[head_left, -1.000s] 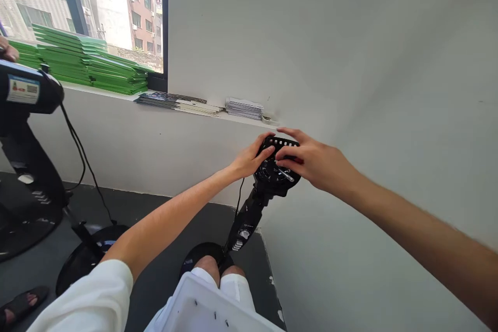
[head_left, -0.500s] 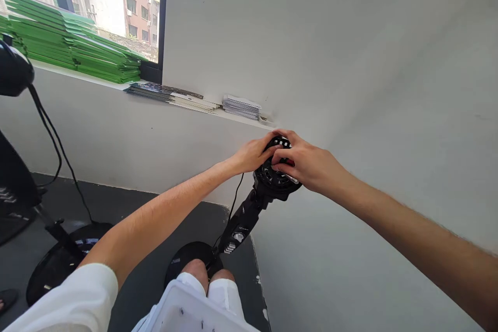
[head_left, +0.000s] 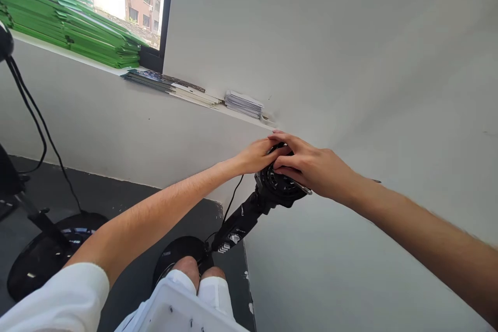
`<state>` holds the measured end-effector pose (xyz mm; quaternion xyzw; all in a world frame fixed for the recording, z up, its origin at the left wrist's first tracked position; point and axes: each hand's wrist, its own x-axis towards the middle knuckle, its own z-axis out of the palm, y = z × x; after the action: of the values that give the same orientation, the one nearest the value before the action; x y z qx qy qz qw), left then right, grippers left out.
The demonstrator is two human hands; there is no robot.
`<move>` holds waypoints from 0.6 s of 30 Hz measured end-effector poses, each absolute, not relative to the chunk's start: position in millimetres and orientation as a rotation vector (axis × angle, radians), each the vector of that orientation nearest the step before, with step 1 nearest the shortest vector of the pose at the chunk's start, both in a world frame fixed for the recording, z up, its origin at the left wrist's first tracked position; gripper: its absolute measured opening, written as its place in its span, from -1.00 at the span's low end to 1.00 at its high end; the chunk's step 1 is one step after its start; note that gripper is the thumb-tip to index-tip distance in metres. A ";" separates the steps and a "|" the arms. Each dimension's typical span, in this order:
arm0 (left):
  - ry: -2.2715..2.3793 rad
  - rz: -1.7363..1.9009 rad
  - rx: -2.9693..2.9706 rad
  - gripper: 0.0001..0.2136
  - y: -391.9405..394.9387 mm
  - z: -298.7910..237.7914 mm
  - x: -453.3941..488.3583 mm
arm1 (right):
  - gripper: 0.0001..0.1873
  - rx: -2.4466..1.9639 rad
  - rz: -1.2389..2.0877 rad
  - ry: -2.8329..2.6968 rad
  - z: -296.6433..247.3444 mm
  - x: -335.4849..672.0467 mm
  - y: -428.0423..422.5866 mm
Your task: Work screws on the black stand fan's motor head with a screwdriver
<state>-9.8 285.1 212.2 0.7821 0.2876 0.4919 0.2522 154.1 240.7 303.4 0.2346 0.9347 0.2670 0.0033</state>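
Both hands closed in over fan motor head (head_left: 280,187); left hand (head_left: 259,156) steadies rim, right hand (head_left: 307,166) grip pinching top part; slotted cover now hidden.

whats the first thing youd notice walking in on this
Both bare hands meet mid-frame on a black round fan motor head atop a slanted stand: left hand at its rear edge, right hand laid over its top. Next, the bright green stacked sheets on the window ledge, upper left.
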 end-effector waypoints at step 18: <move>0.629 1.483 1.943 -0.63 299.6 196.3 -1.9 | -0.71 0.697 0.967 2.644 315.0 123.7 239.3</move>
<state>-1.9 299.6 196.3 0.7335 0.2374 0.5597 0.3038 123.7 239.3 315.0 0.2385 0.9050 0.3310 0.1204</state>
